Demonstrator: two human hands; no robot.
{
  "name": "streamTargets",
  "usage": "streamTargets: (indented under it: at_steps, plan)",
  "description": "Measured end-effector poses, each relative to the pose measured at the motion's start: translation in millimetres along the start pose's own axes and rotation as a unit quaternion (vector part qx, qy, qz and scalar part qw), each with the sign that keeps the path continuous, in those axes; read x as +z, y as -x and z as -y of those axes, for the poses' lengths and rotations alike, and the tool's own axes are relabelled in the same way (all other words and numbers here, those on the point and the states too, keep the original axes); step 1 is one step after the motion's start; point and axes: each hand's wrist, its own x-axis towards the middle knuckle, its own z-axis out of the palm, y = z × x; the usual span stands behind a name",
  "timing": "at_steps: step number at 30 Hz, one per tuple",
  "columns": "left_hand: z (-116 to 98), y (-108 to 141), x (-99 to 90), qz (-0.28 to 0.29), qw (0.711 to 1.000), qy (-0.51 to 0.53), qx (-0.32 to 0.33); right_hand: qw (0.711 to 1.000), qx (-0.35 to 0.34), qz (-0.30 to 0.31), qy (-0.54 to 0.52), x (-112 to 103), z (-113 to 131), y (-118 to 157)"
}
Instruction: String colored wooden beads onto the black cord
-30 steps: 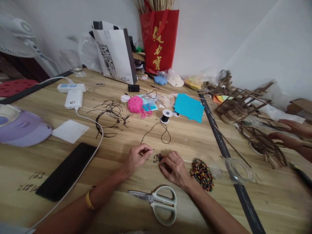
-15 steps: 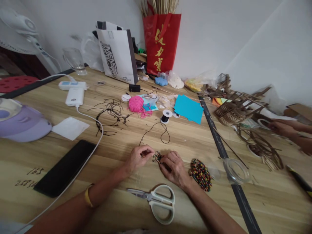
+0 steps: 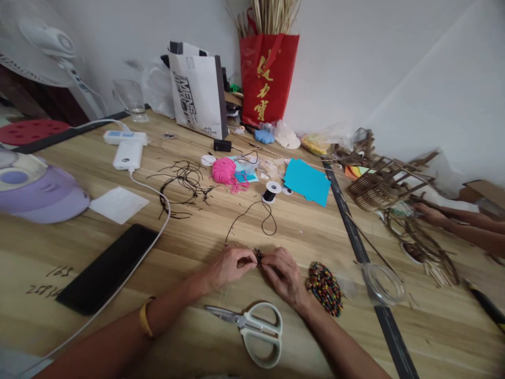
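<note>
Beads (image 3: 259,255), small and dark, in a little cluster on the wooden table (image 3: 300,223), below the middle of the frame, between both hands and partly hidden by fingertips. Left hand (image 3: 229,266) just left of the cluster, narrow, with thumb and forefinger pinched together on black cord (image 3: 275,225), fingertips right beside the beads. Right hand (image 3: 284,272) on the other side, fingers curled low and touching the cluster, thumb near forefinger; too small and shadowed there to tell of any bead gripped between them. Yellow bracelet (image 3: 145,318) on the left forearm, lower left of the frame.

Above the hands, black cord in a loose curve and a loop, running up to an upright spool (image 3: 270,196) near the centre. Right of the right hand, near the wrist, a larger heap of multicoloured beads (image 3: 324,288). Below both hands, scissors (image 3: 246,322) with pale handles, blades toward the left. Farther left, a black phone (image 3: 108,269), lying flat at a slant. At upper centre, pink yarn (image 3: 224,170), with blue sheets (image 3: 307,181) to the right and a tangle of black strands (image 3: 183,181) to the left. At the right edge, another person's hand (image 3: 432,216) near a brown wicker basket (image 3: 369,187).
</note>
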Motion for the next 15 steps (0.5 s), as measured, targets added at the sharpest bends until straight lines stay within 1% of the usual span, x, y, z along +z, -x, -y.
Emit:
streamTargets:
  at_steps: [5,9,15]
  plan:
    - [-2.1,1.4,0.1,0.007,1.000,-0.025,0.011,0.998,0.032,-0.030,-0.051,2.2,5.9,-2.9]
    - [-2.5,1.1,-0.8,0.006,1.000,-0.027,0.011,0.996,0.045,-0.025,-0.075,2.4,5.6,-2.4]
    - [-4.2,1.2,-1.5,0.012,1.000,-0.023,0.002,0.995,0.054,-0.009,-0.083,0.8,4.8,-1.2]
